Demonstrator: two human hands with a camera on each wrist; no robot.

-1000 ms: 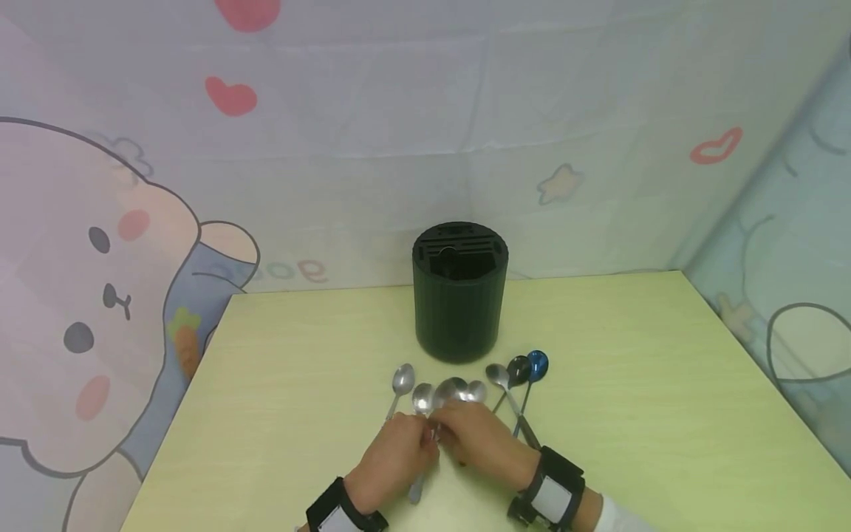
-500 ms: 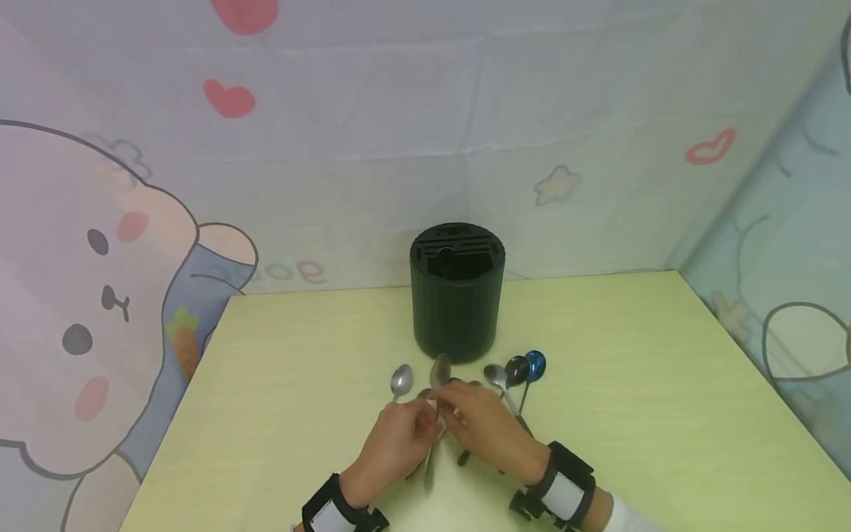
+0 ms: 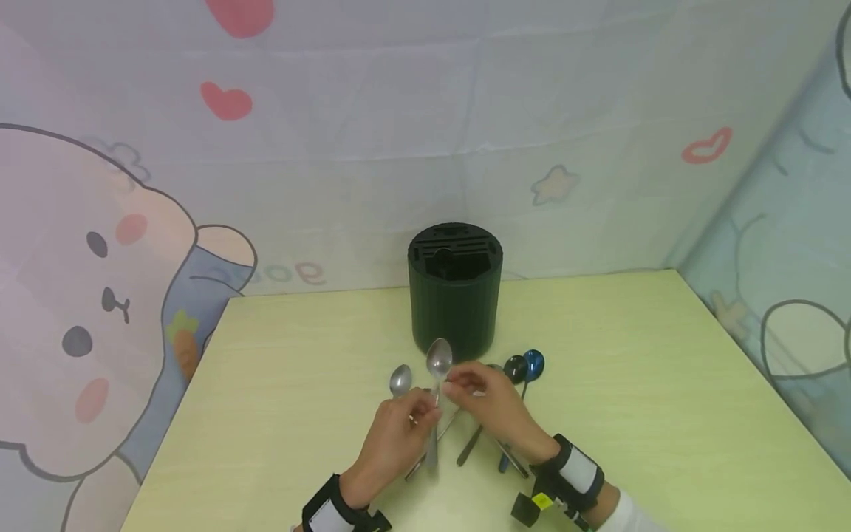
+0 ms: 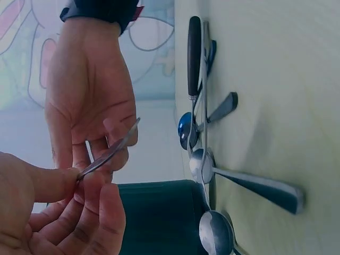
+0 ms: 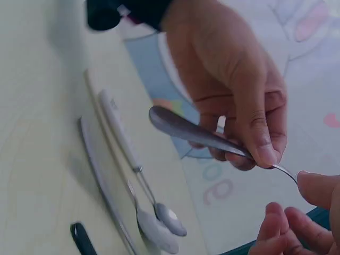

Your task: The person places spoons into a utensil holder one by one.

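Yellow-green table (image 3: 665, 384) under everything, with the dark round cutlery holder (image 3: 455, 292) standing at the back of it as the landmark. In front of the holder, a scatter of spoons lying flat: a silver teaspoon (image 3: 400, 380) front-left of the holder, a black spoon (image 3: 515, 367) and a blue spoon (image 3: 534, 363) front-right, more handles poking out below the hands. Looks like mid pick-up: one silver spoon (image 3: 439, 360) lifted off the table, bowl up, hovering right in front of the holder. Left hand (image 3: 399, 432) pinching its handle between thumb and curled fingers (image 4: 50, 183). Right hand (image 3: 495, 410) with fingertips closed on the neck just under the bowl, so held at both ends. Guessing next: let go with one hand, carry it up over the holder's rim, line the handle up with a slot and drop it in handle-first. Needs a clean tilt and no knocking the holder.
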